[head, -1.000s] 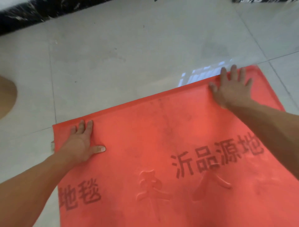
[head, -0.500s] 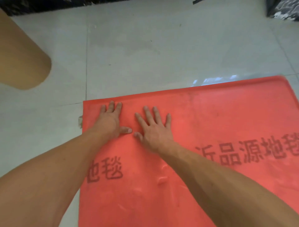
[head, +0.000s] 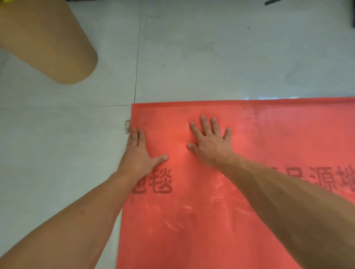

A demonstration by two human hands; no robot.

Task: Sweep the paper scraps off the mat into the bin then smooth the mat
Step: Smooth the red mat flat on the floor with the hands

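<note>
A red mat (head: 269,134) with dark printed characters lies flat on the tiled floor and fills the lower right of the view. My left hand (head: 140,153) presses palm down on the mat's left edge, fingers together, thumb out to the right. My right hand (head: 211,140) lies flat on the mat beside it, fingers spread, near the far left corner. Neither hand holds anything. I see no paper scraps on the mat. A tan bin (head: 48,42) stands on the floor at the upper left.
A small piece of clear tape (head: 127,126) sticks out at the mat's left edge, just beyond my left fingertips. Grey floor tiles (head: 211,57) stretch beyond the mat. Dark objects (head: 270,2) show at the top right edge.
My right hand came from the far right corner over to the left, next to my left hand. My left hand slid back along the mat's left edge. The view shifted left, showing more of the bin.
</note>
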